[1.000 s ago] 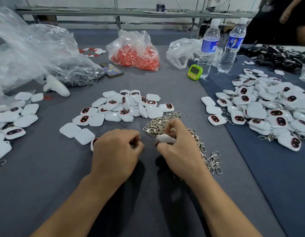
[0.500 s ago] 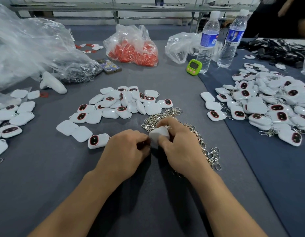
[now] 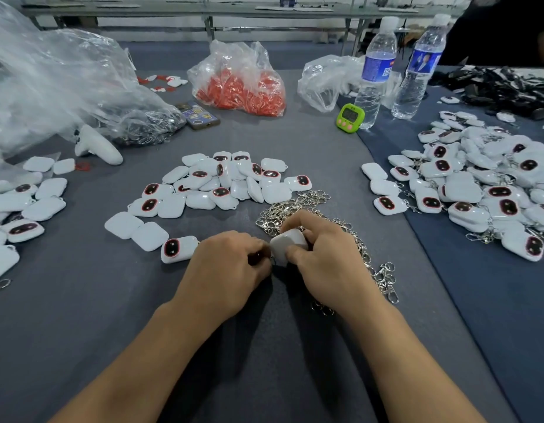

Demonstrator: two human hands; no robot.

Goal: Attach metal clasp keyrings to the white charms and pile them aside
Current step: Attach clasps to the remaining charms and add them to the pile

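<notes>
My right hand (image 3: pixel 328 257) grips a white charm (image 3: pixel 287 245) between thumb and fingers, just above the grey cloth. My left hand (image 3: pixel 231 264) is curled right beside it, its fingertips pinching something small and dark at the charm's left edge; I cannot make out what it is. A heap of metal clasp keyrings (image 3: pixel 298 209) lies under and behind my right hand. Loose white charms (image 3: pixel 224 184) are spread beyond my hands. A big pile of charms with clasps (image 3: pixel 484 184) sits on the right.
More charms (image 3: pixel 23 206) lie at the left edge. At the back stand clear plastic bags (image 3: pixel 50 87), a bag of red parts (image 3: pixel 243 87), a phone (image 3: pixel 197 116), a green timer (image 3: pixel 350 116), two water bottles (image 3: pixel 376 71) and a white controller (image 3: pixel 96 146).
My hands have come together; the charm in my right hand turned from edge-on to its flat back facing up. A charm beside my left hand has come into sight.
</notes>
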